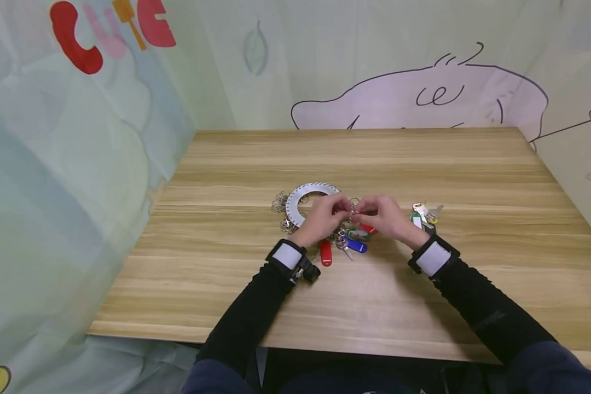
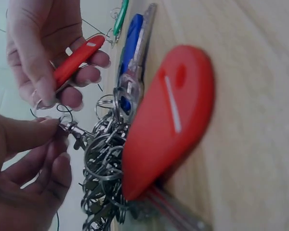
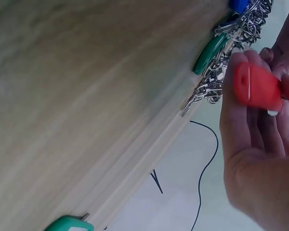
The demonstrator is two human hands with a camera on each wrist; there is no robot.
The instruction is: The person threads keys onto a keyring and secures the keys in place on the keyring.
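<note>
A white ring plate (image 1: 294, 208) hung with several small metal split rings and clasps lies mid-table. My left hand (image 1: 323, 219) is at its right side, thumb and fingers pinching a small metal swivel clasp (image 2: 78, 132). Close beside it, my right hand (image 1: 383, 217) holds a red key tag (image 3: 256, 86), its thumb and fingertip at the tag's metal ring, right by the clasp. Below the hands, another red key tag (image 1: 326, 254) with a key, a blue key tag (image 1: 356, 244) with a key and a green key tag (image 3: 211, 53) lie at the plate's edge.
To the right of the right hand lies a small group of loose keys, with a green tag (image 1: 416, 220), a yellow tag (image 1: 433, 215) and a black tag (image 1: 429, 229). The wooden table (image 1: 216, 273) meets printed cloth walls (image 1: 246, 71) at the back and sides.
</note>
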